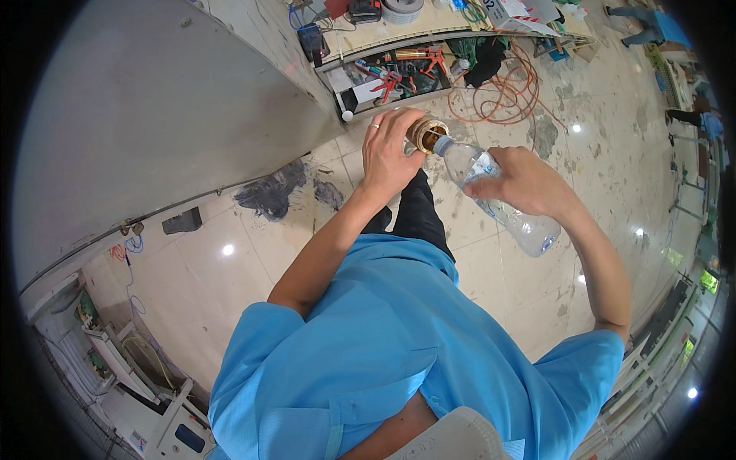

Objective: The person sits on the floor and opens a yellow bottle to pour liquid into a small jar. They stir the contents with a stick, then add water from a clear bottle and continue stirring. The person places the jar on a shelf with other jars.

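Observation:
My left hand (392,153) is wrapped round a small brown jar (420,132) with a crusted rim, its open mouth turned toward my right side. In my right hand (523,182) is a clear plastic bottle (529,230), tilted so that its neck meets the mouth of the jar. A blue ring or cap (443,146) sits at the bottle's neck; whether it closes the bottle I cannot tell. The bottle looks mostly transparent, with a label partly hidden under my fingers. Both hands are held out in front of me above the floor.
Ahead stands a workbench (429,32) with an open drawer (414,98) holding red-handled caulking guns (392,83). An orange hose (512,96) lies coiled on the tiled floor beside it. A large grey panel (169,115) rises at my left. Another person (652,27) is at the far right.

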{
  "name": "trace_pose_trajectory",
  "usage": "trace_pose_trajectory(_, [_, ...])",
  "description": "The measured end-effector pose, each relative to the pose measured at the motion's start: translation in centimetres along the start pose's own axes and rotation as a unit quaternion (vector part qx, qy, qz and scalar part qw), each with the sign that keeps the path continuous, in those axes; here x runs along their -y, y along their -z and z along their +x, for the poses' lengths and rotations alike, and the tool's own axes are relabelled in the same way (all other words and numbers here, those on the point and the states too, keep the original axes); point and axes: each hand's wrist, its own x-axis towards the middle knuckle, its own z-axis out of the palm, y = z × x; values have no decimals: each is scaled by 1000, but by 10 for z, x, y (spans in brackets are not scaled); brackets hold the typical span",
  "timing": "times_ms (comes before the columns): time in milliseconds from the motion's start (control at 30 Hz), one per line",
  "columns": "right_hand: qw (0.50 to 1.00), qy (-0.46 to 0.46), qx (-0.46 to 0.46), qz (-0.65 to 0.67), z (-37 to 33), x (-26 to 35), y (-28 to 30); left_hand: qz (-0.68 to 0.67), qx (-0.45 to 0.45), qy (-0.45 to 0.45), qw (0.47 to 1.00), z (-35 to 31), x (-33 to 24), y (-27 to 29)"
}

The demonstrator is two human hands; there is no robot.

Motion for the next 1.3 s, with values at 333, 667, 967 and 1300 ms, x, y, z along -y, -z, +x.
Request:
trace_pose_trajectory(333, [991,28,-49,-119,1,15,-4,33,-10,10,999,-9,-3,0])
trace_pose_trajectory(667, [965,59,-96,-237,3,19,-16,39,-29,23,999,-17,-6,-2])
trace_pose_trajectory(967, [954,54,-94,-280,-5,21,-14,20,-9,44,999,-21,-7,-7])
trace_pose_trajectory(1300, [944,47,-110,-308,-4,18,-22,19,-2,44,999,-24,-9,-11])
